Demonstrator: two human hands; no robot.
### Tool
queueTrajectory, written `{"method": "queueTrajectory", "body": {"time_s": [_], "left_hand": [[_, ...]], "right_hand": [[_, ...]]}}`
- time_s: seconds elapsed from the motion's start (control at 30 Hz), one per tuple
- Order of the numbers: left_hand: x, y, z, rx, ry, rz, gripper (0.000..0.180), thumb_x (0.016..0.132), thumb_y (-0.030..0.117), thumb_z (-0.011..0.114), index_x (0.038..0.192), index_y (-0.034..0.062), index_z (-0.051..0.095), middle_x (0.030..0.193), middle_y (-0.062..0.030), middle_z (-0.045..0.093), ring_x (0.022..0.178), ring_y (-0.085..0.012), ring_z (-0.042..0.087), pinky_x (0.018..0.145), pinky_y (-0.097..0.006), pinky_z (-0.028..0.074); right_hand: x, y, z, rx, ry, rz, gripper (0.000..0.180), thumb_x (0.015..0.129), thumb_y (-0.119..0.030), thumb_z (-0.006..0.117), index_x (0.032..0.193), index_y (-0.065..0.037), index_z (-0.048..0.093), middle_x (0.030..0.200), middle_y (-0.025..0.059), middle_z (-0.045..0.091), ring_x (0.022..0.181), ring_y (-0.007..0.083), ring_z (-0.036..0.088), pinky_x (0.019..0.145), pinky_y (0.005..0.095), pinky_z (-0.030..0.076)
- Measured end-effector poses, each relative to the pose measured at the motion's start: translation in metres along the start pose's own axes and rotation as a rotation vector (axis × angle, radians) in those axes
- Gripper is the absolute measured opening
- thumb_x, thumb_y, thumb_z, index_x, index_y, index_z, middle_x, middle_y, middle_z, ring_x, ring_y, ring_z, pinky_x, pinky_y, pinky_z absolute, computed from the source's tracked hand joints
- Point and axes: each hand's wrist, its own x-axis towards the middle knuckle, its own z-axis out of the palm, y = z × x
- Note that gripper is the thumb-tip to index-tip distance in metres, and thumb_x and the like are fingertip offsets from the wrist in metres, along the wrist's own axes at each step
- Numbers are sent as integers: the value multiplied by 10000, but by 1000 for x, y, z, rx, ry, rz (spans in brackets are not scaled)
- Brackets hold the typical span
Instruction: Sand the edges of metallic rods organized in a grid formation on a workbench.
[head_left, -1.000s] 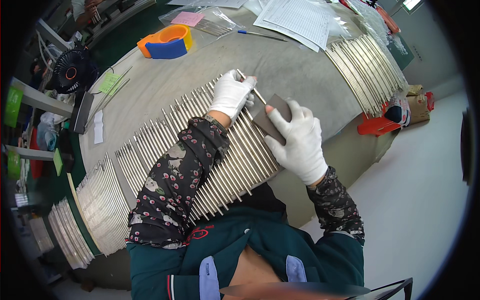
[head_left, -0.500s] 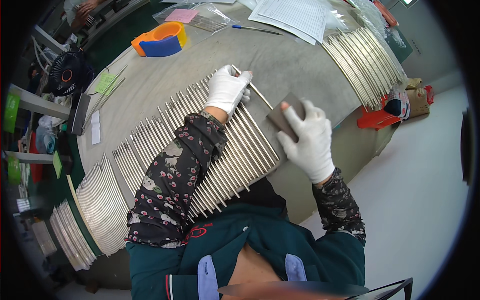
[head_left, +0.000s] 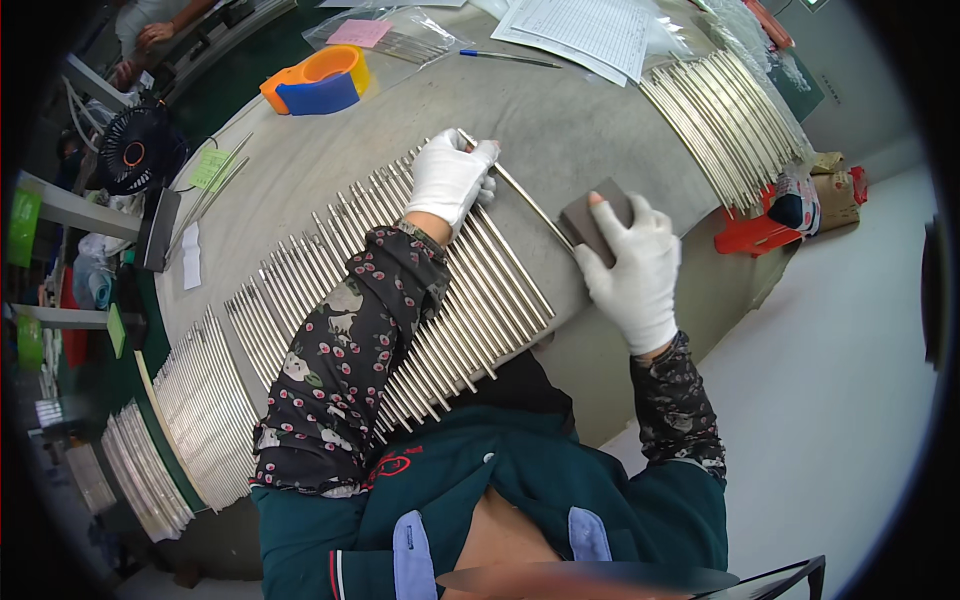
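Note:
My left hand (head_left: pixel 447 182), in a white glove with bare fingertips, is closed on the upper end of a thin metal rod (head_left: pixel 527 197). The rod slants down to the right, apart from the others on the table. My right hand (head_left: pixel 640 278), also gloved, grips a grey-brown sanding block (head_left: pixel 580 222) at the rod's lower right end. Fingers and block partly hide that end, so full contact cannot be made out. Under my left wrist and forearm lies a long row of similar metal rods (head_left: pixel 510 278), side by side, their near ends reaching past the table edge.
More rods (head_left: pixel 725 130) lie at the right and bundles (head_left: pixel 205 415) at the left. Toward the back are an orange-and-blue tape dispenser (head_left: pixel 325 85), a pen (head_left: pixel 510 58) and printed sheets (head_left: pixel 580 35). A small fan (head_left: pixel 135 148) stands left. Another person's hand (head_left: pixel 157 33) shows far left.
My right hand and the sanding block have slid right and slightly down, uncovering more of the rod. My left hand has barely shifted. The other person's hands have moved.

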Motion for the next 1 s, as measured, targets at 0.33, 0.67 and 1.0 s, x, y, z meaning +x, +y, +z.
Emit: {"method": "queueTrajectory", "body": {"time_s": [0.33, 0.67, 1.0], "left_hand": [[1, 0, -1, -1, 3, -13, 199, 832, 146, 654, 825, 9, 510, 638, -56, 553, 465, -113, 541, 397, -259, 449], [19, 19, -50, 1023, -14, 49, 457, 744, 430, 589, 1024, 73, 637, 935, -149, 680, 935, -331, 635, 833, -397, 491], [28, -16, -83, 1338, -337, 744, 523, 960, 384, 430, 1384, 81, 383, 1461, -136, 339, 1379, -298, 256, 1145, -413, 164]], "right_hand": [[-6, 21, -4, -154, 8, 90, 530, 669, -254, 732, 1175, -152, 613, 1139, 188, 548, 1009, 335, 522, 797, 398, 437], [-30, -21, -8, 76, -89, -90, 557, 624, -234, 752, 1156, -153, 608, 1203, 190, 514, 1007, 326, 517, 803, 400, 419], [-41, -2, -8, 144, -86, -115, 578, 621, -220, 765, 1169, -156, 597, 1219, 184, 500, 1022, 326, 504, 821, 397, 409]]}}
